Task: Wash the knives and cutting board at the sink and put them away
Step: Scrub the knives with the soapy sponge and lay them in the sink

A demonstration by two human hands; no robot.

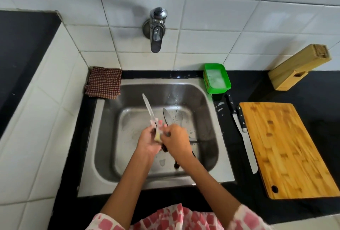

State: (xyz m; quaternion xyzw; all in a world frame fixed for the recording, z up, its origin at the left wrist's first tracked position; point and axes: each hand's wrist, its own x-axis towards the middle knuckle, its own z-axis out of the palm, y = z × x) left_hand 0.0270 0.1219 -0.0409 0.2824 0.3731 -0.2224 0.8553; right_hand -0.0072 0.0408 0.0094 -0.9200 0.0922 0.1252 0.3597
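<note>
Over the steel sink (pixel 207 112) my left hand (pixel 148 142) grips a knife (pixel 148 107) near where blade meets handle, blade pointing up and away. My right hand (pixel 177 142) presses a yellow sponge (pixel 157 137) against the knife's handle; both hands are blurred. Two more knives (pixel 167 115) lie in the basin, blades pointing away, partly hidden by my hands. Another two knives (pixel 247 143) lie on the black counter between the sink and the wooden cutting board (pixel 285 147).
A wooden knife block (pixel 298 68) leans at the back right. A green tub (pixel 217 80) of soapy water stands at the sink's back right corner. A checked cloth (pixel 104 82) sits at the back left. The tap (pixel 156 29) shows no running water.
</note>
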